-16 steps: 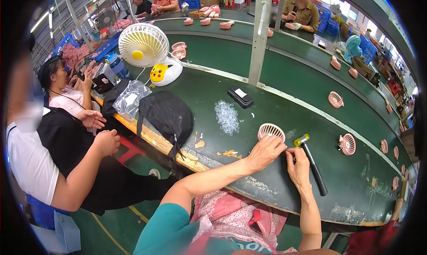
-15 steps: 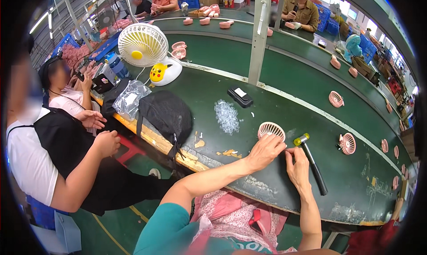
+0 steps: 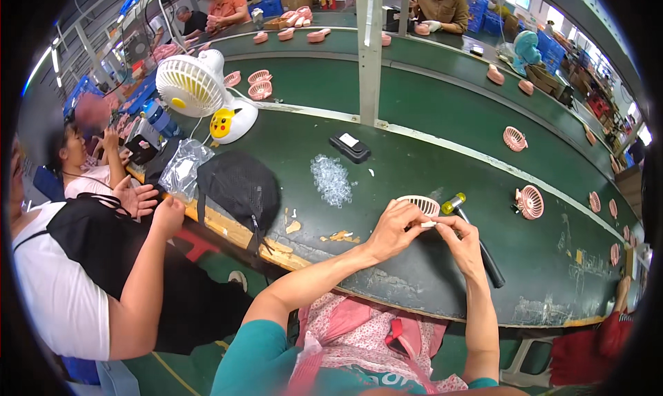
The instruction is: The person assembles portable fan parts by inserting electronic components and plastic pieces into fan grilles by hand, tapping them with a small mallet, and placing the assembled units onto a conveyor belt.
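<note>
One small, pale, oblong piece (image 3: 429, 224) is pinched between the fingertips of the left hand (image 3: 399, 231) and right hand (image 3: 461, 247) above the dark green tabletop (image 3: 428, 282). Beside the right hand, a black-handled hammer with a yellow head (image 3: 491, 266) is laid. Beyond the left hand, a round, slotted, pink plastic grille (image 3: 423, 204) is partly hidden.

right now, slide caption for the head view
Left hand and right hand meet at a small pale piece, before a pink slatted part and hammer on a green workbench.
</note>
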Demonstrator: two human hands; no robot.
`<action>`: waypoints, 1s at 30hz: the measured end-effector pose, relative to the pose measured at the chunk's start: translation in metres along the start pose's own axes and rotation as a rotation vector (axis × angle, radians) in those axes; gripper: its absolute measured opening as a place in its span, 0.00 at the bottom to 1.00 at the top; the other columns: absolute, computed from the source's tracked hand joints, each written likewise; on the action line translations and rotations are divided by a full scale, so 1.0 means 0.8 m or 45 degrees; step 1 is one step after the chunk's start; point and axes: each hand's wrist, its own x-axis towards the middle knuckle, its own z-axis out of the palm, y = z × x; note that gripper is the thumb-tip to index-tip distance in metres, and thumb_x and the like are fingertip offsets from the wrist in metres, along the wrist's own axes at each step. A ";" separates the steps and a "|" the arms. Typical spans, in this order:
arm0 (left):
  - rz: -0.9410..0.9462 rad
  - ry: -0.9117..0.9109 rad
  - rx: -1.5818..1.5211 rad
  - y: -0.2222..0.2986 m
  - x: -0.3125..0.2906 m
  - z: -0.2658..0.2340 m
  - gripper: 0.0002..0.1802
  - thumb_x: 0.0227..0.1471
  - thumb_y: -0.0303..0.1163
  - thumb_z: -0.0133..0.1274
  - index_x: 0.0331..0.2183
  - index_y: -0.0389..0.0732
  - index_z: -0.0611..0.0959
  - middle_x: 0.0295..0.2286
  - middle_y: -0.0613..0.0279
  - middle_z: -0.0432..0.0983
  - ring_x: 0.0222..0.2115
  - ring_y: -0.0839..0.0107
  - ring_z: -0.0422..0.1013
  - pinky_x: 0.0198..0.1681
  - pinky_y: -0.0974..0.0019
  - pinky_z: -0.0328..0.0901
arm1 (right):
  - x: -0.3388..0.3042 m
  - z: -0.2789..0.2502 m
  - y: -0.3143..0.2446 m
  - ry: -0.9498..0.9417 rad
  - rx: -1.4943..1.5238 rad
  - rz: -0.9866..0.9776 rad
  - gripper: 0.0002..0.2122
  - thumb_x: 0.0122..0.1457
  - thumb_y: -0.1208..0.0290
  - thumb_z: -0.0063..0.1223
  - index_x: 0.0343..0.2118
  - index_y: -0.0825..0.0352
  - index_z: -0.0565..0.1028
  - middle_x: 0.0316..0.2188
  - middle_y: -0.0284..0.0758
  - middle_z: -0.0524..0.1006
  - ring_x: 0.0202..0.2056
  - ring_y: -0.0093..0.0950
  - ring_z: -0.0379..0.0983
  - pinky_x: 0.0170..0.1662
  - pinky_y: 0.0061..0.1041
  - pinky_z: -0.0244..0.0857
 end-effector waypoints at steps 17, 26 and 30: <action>-0.007 0.071 0.056 0.013 0.004 0.008 0.24 0.46 0.30 0.66 0.46 0.38 0.77 0.46 0.53 0.72 0.48 0.56 0.68 0.53 0.57 0.63 | 0.022 -0.004 0.030 0.456 -0.258 -0.264 0.06 0.56 0.73 0.61 0.33 0.70 0.81 0.27 0.39 0.81 0.30 0.30 0.77 0.36 0.29 0.69; 0.327 -0.254 0.601 0.011 -0.019 0.012 0.18 0.44 0.30 0.65 0.39 0.37 0.82 0.42 0.55 0.75 0.45 0.55 0.71 0.47 0.56 0.69 | -0.012 -0.047 0.031 0.319 -1.038 -0.439 0.18 0.55 0.72 0.59 0.50 0.65 0.74 0.49 0.40 0.72 0.51 0.41 0.66 0.52 0.38 0.61; 0.339 -0.240 0.649 0.017 -0.023 0.013 0.20 0.44 0.30 0.65 0.41 0.37 0.81 0.42 0.55 0.75 0.45 0.56 0.71 0.46 0.57 0.70 | -0.039 -0.080 0.064 0.377 -1.365 -0.083 0.17 0.57 0.70 0.58 0.49 0.67 0.73 0.41 0.40 0.72 0.44 0.41 0.68 0.48 0.40 0.62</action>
